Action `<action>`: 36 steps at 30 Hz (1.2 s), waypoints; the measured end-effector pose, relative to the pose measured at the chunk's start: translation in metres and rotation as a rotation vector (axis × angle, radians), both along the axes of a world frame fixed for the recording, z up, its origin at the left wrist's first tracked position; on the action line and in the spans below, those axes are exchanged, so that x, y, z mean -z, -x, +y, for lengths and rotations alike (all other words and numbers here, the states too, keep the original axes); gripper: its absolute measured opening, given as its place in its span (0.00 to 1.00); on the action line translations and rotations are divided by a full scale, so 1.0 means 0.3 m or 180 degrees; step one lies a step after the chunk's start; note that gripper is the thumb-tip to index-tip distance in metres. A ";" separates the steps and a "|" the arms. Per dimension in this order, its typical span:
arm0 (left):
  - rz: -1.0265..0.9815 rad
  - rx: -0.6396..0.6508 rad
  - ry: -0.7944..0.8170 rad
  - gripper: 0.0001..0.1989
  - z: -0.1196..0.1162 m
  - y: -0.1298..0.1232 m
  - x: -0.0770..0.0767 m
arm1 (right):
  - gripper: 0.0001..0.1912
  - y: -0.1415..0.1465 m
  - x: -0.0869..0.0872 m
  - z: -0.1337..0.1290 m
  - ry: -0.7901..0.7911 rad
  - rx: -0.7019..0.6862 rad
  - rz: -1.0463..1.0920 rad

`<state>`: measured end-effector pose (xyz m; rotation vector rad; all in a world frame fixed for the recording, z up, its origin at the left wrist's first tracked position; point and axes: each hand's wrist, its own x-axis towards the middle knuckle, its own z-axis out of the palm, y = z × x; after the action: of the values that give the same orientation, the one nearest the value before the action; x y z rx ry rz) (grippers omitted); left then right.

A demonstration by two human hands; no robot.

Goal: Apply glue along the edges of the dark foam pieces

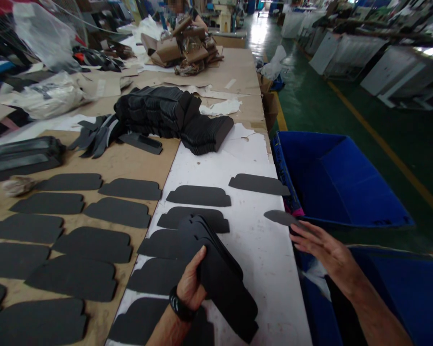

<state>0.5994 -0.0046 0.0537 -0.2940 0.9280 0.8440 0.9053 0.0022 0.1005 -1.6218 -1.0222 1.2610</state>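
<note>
Table (263, 269): dark flat pcs (90, 242) laid in rows, some edges close or overlapping; a careless drop or sleeve drag could shift them, cause being tight spacing.

Upper blue bin (346, 173): sits just beside table's R edge. The edge pc (259, 184) reaches that edge; a knock from the R arm could tip it in.

Tall stack (151, 108): far side of table, slumped and uneven; poss. slide if bumped, due to lean.

Sheaf of dark pcs (223, 278): L hand (191, 283) clamped on it, thumb on top, over the rows. Pcs fanned and tilted; outer ones could slip if thumb pressure eases.

Single dark pc (279, 217): R hand (330, 250) has fingers closed on its near end, by table edge. Slim hold; could drop between table and bin.

Markings: upper bin bears marks on side and rim, illegible. Wristwatch (178, 305) on L wrist: pale marks, too small to read. No brand or label legible.
</note>
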 end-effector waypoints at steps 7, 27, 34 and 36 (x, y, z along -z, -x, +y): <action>0.0119 -0.0129 -0.0033 0.12 -0.018 0.025 0.010 | 0.17 -0.010 -0.050 0.191 0.0126 -0.0488 -0.1668; -0.0169 -0.0345 -0.0120 0.12 -0.043 0.047 0.027 | 0.10 0.053 0.115 0.542 0.0692 -0.2494 -0.2308; 0.0170 -0.0419 -0.0060 0.09 -0.028 0.037 0.016 | 0.09 0.063 0.215 0.587 0.0493 -0.2471 -0.2733; 0.0189 -0.0381 0.0011 0.09 -0.025 0.035 0.021 | 0.09 0.067 0.222 0.592 0.0452 -0.2501 -0.2878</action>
<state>0.5888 -0.0120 0.0473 -0.3314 0.9743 0.9656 0.8851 0.1798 0.0340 -2.0324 -2.3362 1.0392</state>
